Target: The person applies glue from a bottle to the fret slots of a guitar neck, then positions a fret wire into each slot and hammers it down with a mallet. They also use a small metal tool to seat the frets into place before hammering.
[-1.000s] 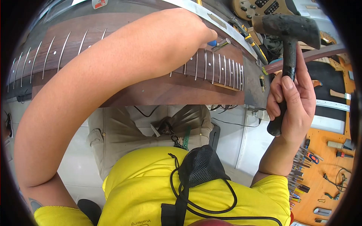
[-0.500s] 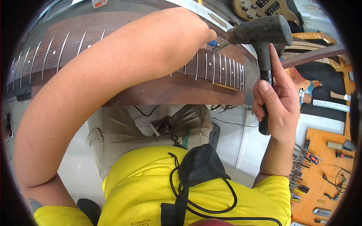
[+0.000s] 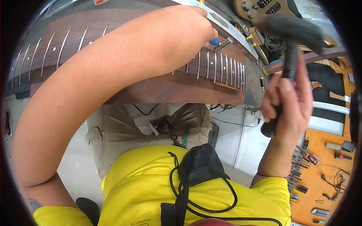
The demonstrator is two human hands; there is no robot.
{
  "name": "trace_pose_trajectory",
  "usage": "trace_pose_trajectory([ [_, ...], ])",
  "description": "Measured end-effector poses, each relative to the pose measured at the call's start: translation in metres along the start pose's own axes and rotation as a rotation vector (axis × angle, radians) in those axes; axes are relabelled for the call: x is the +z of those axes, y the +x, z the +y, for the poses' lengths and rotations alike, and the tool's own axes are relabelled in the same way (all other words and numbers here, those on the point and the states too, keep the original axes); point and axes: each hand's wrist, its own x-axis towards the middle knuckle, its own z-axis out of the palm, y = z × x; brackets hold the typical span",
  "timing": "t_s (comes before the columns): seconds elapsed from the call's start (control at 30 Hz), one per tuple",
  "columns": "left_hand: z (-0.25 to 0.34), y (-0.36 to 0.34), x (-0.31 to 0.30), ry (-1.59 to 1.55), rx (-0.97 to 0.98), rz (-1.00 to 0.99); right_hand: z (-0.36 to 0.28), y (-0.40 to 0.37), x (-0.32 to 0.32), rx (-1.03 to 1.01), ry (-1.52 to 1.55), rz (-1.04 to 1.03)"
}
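Observation:
My left hand [image 3: 198,32] is closed over a blue-handled tool [image 3: 225,44] at the far edge of the fretboard; its shiny metal end sticks out to the right and its other end is hidden under my fingers. Below that arm lies a dark wooden fretboard [image 3: 205,64] with metal frets and white dots, on a reddish-brown board. In my right hand [image 3: 292,100] is a black mallet [image 3: 290,71], gripped by the handle with the index finger stretched along it. The mallet head is blurred and apart from the tool, up to its right.
A yellow-and-black tool [image 3: 256,47] lies behind the fretboard. A guitar body [image 3: 247,9] stands at the upper right. Rulers and necks lie on the right, above an orange board [image 3: 316,177] holding several hand tools. A cable [image 3: 233,123] hangs below the bench.
The mallet and my right hand have moved to the right, away from the metal end of the tool. My left hand has shifted only slightly and keeps its hold.

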Motion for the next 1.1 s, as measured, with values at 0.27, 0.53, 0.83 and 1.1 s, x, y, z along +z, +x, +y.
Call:
trace_pose_trajectory([
  [0.27,0.006,0.004,-0.042,-0.023,0.036,-0.290,-0.001,0.002,0.001,0.033,-0.003,-0.027],
  [0.53,0.017,0.006,-0.045,-0.087,-0.024,-0.345,0.001,0.006,-0.002,0.021,-0.012,-0.032],
  [0.83,0.006,0.007,-0.031,-0.056,-0.022,-0.316,-0.005,0.011,-0.002,0.015,-0.031,-0.051],
  [1.1,0.005,0.002,-0.003,0.011,-0.026,-0.041,-0.004,0.014,0.001,0.091,-0.028,-0.038],
])
